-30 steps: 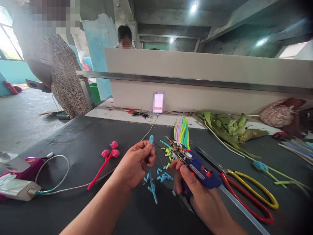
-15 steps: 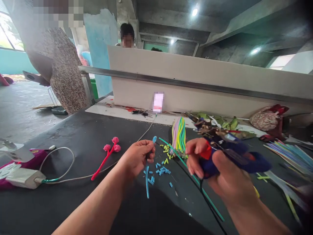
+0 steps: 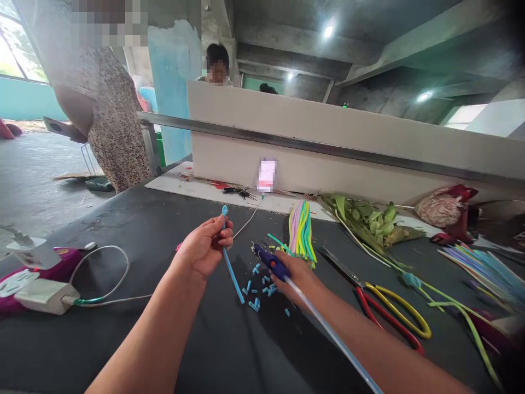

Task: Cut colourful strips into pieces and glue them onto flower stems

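Observation:
My left hand (image 3: 207, 246) is closed, pinching a light-blue pipe cleaner (image 3: 233, 277) that has a small blue knob at its top; the stem slants down below my fingers. To its right, my right hand (image 3: 296, 276) is wrapped round a dark blue hot glue gun (image 3: 274, 262), its tip aimed left toward the blue piece but apart from it. A long clear glue stick (image 3: 328, 328) runs out of the gun's back toward me. Short cut blue pieces (image 3: 255, 303) lie scattered on the dark table between and below my hands.
Scissors (image 3: 375, 290) with red and yellow handles lie right of my right arm. Pipe cleaner bundles (image 3: 301, 232) and green leaves (image 3: 369, 216) lie behind. A white cable passes beneath my left arm from an adapter (image 3: 45, 293). A phone (image 3: 267, 176) leans on the board; a person (image 3: 118, 120) stands at left.
My right hand has swung left and down with the glue gun, bringing its tip nearer the blue piece. My left hand has moved left and up, now covering most of the pink stem.

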A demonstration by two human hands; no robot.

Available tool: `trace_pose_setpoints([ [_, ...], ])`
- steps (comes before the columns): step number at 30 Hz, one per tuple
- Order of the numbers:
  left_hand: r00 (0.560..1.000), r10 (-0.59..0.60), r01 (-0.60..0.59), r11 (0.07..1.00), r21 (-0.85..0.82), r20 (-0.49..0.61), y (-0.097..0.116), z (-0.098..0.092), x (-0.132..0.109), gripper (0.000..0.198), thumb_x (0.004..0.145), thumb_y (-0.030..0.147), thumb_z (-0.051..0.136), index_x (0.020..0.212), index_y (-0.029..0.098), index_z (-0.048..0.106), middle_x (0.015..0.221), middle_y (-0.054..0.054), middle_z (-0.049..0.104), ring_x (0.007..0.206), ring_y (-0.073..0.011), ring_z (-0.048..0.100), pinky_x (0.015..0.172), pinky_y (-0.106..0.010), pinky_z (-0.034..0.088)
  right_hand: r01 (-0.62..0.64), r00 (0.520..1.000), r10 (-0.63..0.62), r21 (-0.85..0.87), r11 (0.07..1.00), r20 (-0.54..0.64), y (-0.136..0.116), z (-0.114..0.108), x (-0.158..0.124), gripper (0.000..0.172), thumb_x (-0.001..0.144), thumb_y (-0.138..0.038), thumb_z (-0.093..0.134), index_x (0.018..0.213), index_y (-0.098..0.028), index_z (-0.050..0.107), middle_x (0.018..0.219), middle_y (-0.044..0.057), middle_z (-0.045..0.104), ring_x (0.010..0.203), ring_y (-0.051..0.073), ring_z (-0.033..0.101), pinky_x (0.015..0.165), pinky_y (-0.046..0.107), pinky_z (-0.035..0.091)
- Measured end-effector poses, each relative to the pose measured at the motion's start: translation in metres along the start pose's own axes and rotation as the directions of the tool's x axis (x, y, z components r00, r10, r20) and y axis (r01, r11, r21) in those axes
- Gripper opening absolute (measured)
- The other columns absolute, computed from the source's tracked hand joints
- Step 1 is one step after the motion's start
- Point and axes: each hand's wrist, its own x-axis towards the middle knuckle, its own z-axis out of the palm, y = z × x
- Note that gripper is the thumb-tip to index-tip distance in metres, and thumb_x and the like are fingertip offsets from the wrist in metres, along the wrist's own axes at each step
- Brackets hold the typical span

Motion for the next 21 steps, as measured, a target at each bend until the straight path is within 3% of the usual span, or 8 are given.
trace_pose_setpoints([
  [7,0.999,-0.018,0.017,1.000,0.015,0.029,0.000,0.005,-0.004,0.009,0.078,0.007,0.054,0.070,0.009,0.054,0.071,-0.005,0.050,0.048,-0.0025,0.039,0.039,-0.012,0.031,0.042,0.995,-0.025,-0.186,0.982,0.093,0.002,0.011,0.001,0.004,0.078,-0.018,0.049,0.074,-0.020,0.050,0.063,-0.002,0.052,0.059,0.013,0.048,0.055,0.022,0.029],
  [14,0.995,-0.043,0.036,0.997,0.066,0.095,-0.004,0.007,-0.006,0.008,0.075,0.011,0.061,0.071,0.010,0.054,0.072,-0.003,0.049,0.049,-0.0016,0.038,0.040,-0.012,0.030,0.031,0.999,-0.021,-0.270,0.962,0.042,0.002,0.015,0.000,0.005,0.080,-0.020,0.048,0.078,-0.021,0.052,0.071,0.003,0.059,0.068,0.017,0.055,0.055,0.024,0.026],
  [21,0.992,-0.038,0.027,0.995,0.098,0.118,-0.006,0.004,-0.005,0.008,0.075,0.013,0.062,0.072,0.010,0.055,0.073,-0.003,0.050,0.050,-0.0015,0.039,0.041,-0.012,0.030,-0.022,1.000,0.021,-0.234,0.972,-0.007,-0.002,0.019,-0.004,0.008,0.075,-0.025,0.055,0.069,-0.022,0.051,0.061,0.001,0.057,0.057,0.018,0.053,0.051,0.026,0.021],
])
